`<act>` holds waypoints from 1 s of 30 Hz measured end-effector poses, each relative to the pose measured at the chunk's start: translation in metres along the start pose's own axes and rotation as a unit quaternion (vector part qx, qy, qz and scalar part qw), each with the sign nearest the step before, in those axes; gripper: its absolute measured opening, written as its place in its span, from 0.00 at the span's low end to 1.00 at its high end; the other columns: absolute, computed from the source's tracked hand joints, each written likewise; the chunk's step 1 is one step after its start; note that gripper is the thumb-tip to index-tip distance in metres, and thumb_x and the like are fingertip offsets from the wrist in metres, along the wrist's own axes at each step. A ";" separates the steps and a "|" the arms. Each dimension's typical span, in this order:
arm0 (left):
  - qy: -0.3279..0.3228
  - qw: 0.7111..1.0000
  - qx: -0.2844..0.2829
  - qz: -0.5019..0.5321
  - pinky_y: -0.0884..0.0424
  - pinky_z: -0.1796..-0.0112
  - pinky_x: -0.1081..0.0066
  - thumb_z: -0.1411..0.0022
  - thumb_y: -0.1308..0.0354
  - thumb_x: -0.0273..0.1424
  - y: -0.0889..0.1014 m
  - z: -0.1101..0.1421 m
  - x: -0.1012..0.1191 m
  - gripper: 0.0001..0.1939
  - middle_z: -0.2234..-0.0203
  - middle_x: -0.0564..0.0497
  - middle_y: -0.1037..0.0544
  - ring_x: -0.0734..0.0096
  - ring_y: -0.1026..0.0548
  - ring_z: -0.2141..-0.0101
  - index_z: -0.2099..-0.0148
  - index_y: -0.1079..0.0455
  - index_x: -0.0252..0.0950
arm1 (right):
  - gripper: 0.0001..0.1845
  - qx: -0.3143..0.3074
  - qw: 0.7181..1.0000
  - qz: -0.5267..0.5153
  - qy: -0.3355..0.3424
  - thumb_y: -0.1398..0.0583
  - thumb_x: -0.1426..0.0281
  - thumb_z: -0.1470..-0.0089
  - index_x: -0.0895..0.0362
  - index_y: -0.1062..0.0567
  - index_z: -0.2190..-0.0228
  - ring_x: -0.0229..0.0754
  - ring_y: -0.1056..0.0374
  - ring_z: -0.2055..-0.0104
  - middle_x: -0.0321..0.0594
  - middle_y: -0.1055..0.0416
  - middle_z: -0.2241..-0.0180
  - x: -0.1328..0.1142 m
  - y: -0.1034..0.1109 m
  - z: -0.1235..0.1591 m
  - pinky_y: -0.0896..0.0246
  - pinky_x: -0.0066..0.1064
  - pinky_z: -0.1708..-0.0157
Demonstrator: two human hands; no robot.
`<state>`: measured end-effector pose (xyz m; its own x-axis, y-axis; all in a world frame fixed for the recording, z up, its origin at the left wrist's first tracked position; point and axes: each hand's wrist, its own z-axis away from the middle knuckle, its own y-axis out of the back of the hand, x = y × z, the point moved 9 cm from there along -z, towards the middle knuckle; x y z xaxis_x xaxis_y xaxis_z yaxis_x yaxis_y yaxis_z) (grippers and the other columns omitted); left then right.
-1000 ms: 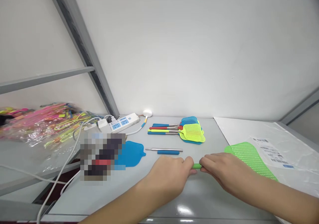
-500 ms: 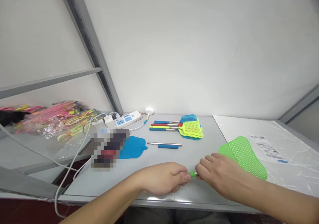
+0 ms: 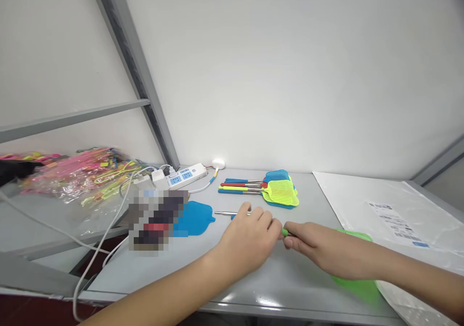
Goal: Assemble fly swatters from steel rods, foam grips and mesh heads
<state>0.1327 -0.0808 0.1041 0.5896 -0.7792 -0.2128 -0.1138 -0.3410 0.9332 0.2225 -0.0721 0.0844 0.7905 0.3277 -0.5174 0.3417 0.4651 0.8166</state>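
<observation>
Both hands are closed on one green fly swatter (image 3: 357, 282), above the front of the table. My left hand (image 3: 252, 236) wraps its green handle, while my right hand (image 3: 322, 248) grips beside it toward the head. The swatter's green head is blurred and partly covered by my right forearm. Just behind my left hand lie a metal rod (image 3: 226, 213) and a blue handle, both mostly hidden by the fingers. A loose blue swatter head (image 3: 197, 218) rests to the left. Farther back is a pile of finished-looking swatters (image 3: 281, 192) in blue, red and yellow.
A white power strip (image 3: 184, 177) with plugs and cables sits at the back left, near a pixelated item (image 3: 159, 222). Bagged colourful goods (image 3: 79, 176) fill the left shelf. A white plastic mailer (image 3: 391, 215) covers the right side. A metal post (image 3: 136, 75) stands at left.
My left hand has moved up and over the rod and blue handle, its grip turned. The green swatter has rotated, its head now lower and blurred. The view has shifted slightly.
</observation>
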 end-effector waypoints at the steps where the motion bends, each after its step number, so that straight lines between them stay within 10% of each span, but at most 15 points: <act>1: -0.035 0.999 0.016 -0.017 0.34 0.62 0.58 0.33 0.55 0.25 0.000 0.002 0.007 0.09 0.68 0.47 0.27 0.60 0.28 0.67 0.58 0.34 0.34 | 0.17 -0.042 0.998 -0.045 -0.003 0.55 0.59 0.33 0.53 0.33 0.68 0.39 0.37 0.73 0.35 0.31 0.72 -0.002 -0.004 0.001 0.47 0.29 0.75; 8: -0.047 0.995 -0.088 0.027 0.42 0.83 0.65 0.36 0.54 0.26 -0.030 0.019 0.022 0.06 0.74 0.50 0.28 0.61 0.27 0.78 0.62 0.36 0.36 | 0.19 -0.091 0.994 -0.048 0.025 0.53 0.57 0.34 0.53 0.36 0.73 0.35 0.47 0.77 0.32 0.37 0.77 -0.005 -0.024 0.006 0.52 0.29 0.77; 15: 0.002 0.969 -0.212 0.127 0.41 0.82 0.67 0.45 0.45 0.23 -0.049 0.030 0.017 0.11 0.73 0.50 0.24 0.60 0.25 0.78 0.58 0.36 0.35 | 0.09 -0.007 0.988 0.137 0.066 0.48 0.70 0.38 0.53 0.35 0.72 0.37 0.43 0.81 0.34 0.31 0.78 0.009 -0.044 0.000 0.61 0.29 0.81; 20: 0.091 0.913 -0.261 0.300 0.42 0.78 0.71 0.32 0.53 0.32 -0.040 0.034 -0.003 0.08 0.74 0.51 0.27 0.66 0.28 0.76 0.62 0.35 0.38 | 0.13 0.013 0.956 0.270 0.111 0.45 0.84 0.54 0.53 0.34 0.71 0.39 0.36 0.83 0.32 0.29 0.78 -0.002 -0.048 -0.006 0.66 0.31 0.82; 23: 0.116 0.792 -0.332 0.499 0.42 0.76 0.74 0.30 0.57 0.35 -0.051 0.039 -0.004 0.15 0.78 0.55 0.32 0.73 0.35 0.78 0.68 0.38 0.39 | 0.16 0.088 0.920 0.342 0.170 0.44 0.84 0.61 0.52 0.38 0.72 0.39 0.40 0.86 0.31 0.32 0.80 -0.013 -0.042 -0.002 0.71 0.34 0.82; 27: 0.194 0.504 -0.438 0.719 0.51 0.83 0.77 0.30 0.56 0.43 -0.074 0.056 0.014 0.17 0.82 0.60 0.46 0.79 0.50 0.84 0.69 0.43 0.40 | 0.15 0.196 0.875 0.381 0.226 0.43 0.81 0.58 0.51 0.41 0.72 0.40 0.41 0.84 0.30 0.36 0.79 -0.019 -0.035 0.009 0.72 0.35 0.81; 30: 0.210 0.374 -0.448 0.785 0.57 0.84 0.78 0.32 0.51 0.47 -0.079 0.059 0.031 0.17 0.81 0.61 0.49 0.81 0.55 0.85 0.67 0.43 0.40 | 0.13 0.214 0.856 0.403 0.244 0.42 0.79 0.56 0.51 0.40 0.71 0.41 0.42 0.82 0.30 0.37 0.78 -0.022 -0.038 0.014 0.69 0.36 0.80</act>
<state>0.1125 -0.1090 0.0063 0.4534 0.5652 0.6892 -0.3803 0.8220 -0.4239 0.1996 -0.1083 0.0687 0.5862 0.7532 0.2984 0.0219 -0.3830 0.9235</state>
